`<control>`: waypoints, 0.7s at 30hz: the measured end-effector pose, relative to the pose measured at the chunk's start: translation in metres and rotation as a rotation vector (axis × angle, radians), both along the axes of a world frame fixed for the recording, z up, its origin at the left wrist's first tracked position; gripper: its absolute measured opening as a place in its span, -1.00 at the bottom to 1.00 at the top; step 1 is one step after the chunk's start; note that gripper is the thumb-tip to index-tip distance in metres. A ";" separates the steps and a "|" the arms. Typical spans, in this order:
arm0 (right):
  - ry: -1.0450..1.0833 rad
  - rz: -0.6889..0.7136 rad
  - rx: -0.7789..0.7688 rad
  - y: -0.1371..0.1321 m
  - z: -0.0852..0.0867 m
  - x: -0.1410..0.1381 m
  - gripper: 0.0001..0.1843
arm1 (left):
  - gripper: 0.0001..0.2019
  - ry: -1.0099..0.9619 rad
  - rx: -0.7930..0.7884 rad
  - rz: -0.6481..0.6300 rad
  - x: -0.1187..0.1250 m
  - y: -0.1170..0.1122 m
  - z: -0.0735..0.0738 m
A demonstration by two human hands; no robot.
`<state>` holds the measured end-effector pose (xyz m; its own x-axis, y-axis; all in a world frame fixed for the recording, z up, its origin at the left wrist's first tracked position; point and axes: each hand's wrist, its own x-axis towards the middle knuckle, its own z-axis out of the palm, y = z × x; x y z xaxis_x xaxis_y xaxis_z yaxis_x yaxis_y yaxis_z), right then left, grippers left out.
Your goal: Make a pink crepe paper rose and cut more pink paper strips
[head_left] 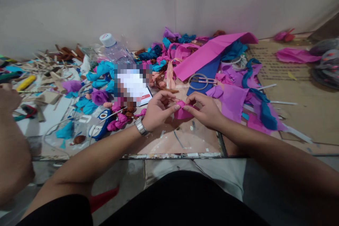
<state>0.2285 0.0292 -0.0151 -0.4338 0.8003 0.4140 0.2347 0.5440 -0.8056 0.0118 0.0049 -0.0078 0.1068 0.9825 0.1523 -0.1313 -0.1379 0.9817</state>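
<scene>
Both of my hands meet over a small piece of pink crepe paper point(182, 110) just above the floor board. My left hand point(158, 108), with a metal watch on its wrist, pinches the paper's left end with curled fingers. My right hand point(205, 109) grips the paper's right side, fingers closed round it. A thin stick seems to run through the paper between my fingers. Finished paper flowers point(99, 96) in purple, pink and blue lie to the left.
Scissors point(200, 81) lie just beyond my hands, beside a folded pink sheet point(212, 54) and a blue sheet point(209, 72). A plastic bottle point(115, 51) lies at the back left. Wooden sticks and scraps crowd the far left. Another person's arm point(12, 148) reaches in at the left edge.
</scene>
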 end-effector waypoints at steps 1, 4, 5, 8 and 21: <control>-0.004 -0.002 -0.002 0.000 0.000 0.000 -0.75 | -0.54 0.002 -0.009 -0.002 0.000 0.000 0.000; -0.017 -0.001 0.007 0.000 -0.001 0.000 -0.70 | -0.55 0.015 -0.028 -0.004 -0.001 0.000 0.000; -0.019 0.000 0.014 0.000 -0.001 0.000 -0.70 | -0.55 0.024 -0.034 -0.003 -0.001 0.000 0.000; -0.003 0.004 0.033 -0.002 0.000 -0.001 -0.72 | -0.59 0.077 -0.048 -0.014 -0.002 -0.002 -0.001; -0.010 0.029 0.005 -0.005 0.002 -0.001 -0.67 | -0.64 0.104 -0.042 -0.169 -0.001 -0.001 0.000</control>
<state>0.2275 0.0241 -0.0135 -0.4608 0.7854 0.4134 0.2268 0.5545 -0.8007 0.0109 0.0035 -0.0076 0.2836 0.9546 0.0908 -0.0471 -0.0807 0.9956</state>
